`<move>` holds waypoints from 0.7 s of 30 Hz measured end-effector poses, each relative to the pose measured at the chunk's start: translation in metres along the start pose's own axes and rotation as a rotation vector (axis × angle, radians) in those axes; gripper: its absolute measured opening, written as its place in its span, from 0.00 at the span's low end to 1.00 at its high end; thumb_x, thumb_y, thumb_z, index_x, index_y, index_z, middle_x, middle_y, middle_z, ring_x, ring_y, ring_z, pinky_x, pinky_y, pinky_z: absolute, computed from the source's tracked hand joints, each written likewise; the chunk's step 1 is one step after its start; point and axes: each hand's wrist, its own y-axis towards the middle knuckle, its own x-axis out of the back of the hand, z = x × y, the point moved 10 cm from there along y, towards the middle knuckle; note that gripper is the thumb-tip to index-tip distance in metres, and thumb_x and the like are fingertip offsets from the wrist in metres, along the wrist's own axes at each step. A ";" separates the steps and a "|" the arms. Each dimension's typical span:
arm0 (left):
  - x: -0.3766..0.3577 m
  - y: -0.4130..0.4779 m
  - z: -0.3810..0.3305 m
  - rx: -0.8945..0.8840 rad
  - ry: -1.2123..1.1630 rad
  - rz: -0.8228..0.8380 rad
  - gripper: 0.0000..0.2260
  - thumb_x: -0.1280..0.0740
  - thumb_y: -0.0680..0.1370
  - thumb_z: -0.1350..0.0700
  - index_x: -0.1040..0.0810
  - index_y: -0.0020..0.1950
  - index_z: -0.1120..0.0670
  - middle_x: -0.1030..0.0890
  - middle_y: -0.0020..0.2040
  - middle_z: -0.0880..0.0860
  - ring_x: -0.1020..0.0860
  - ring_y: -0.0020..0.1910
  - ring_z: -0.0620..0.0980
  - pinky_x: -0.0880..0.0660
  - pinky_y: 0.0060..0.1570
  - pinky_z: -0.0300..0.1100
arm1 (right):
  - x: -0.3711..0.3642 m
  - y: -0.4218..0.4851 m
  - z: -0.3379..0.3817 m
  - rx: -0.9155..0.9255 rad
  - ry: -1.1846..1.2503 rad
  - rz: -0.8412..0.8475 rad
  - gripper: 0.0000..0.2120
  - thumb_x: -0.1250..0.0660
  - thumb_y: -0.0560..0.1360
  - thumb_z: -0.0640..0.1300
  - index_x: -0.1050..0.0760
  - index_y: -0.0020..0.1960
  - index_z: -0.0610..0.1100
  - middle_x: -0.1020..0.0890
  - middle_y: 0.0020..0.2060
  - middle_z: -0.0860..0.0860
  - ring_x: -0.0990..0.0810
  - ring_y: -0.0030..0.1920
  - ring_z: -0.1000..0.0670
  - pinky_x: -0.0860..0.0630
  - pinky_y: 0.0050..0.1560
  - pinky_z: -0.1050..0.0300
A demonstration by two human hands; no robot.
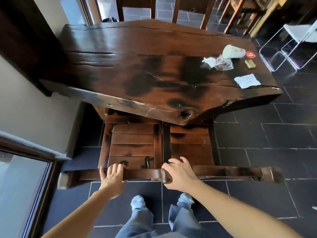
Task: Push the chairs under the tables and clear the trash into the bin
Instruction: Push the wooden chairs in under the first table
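The two slatted dark-wood chairs look heavy and rigid, so each should slide as one piece if pushed low and square from its top rail. The left chair [132,143] and right chair [190,143] stand side by side at lower centre, seats partly under the worktop [137,66]. The left hand [113,176] curls over the left chair's rail; the right hand [178,174] wraps that rail's rounded end. A tipped paper cup [234,51], light and crushable, lies upper right.
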 end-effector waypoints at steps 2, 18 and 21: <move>-0.002 0.004 0.004 -0.048 -0.014 -0.021 0.22 0.38 0.77 0.48 0.40 0.68 0.48 0.35 0.63 0.48 0.37 0.67 0.50 0.52 0.72 0.58 | 0.001 -0.001 0.002 0.003 -0.037 -0.048 0.25 0.31 0.64 0.60 0.28 0.57 0.51 0.19 0.55 0.52 0.30 0.67 0.49 0.41 0.69 0.38; 0.008 0.022 0.004 -0.205 -0.127 -0.072 0.19 0.41 0.76 0.59 0.37 0.65 0.47 0.35 0.63 0.48 0.36 0.63 0.52 0.49 0.69 0.54 | 0.011 0.010 0.000 0.004 -0.028 0.020 0.27 0.30 0.68 0.57 0.33 0.63 0.51 0.22 0.59 0.53 0.21 0.56 0.49 0.25 0.52 0.53; 0.010 0.022 0.003 -0.211 -0.142 -0.055 0.20 0.40 0.76 0.59 0.37 0.66 0.47 0.35 0.63 0.47 0.36 0.63 0.52 0.48 0.69 0.53 | 0.013 0.010 0.001 -0.004 -0.033 0.025 0.27 0.31 0.69 0.56 0.33 0.65 0.51 0.23 0.61 0.52 0.23 0.58 0.48 0.27 0.56 0.53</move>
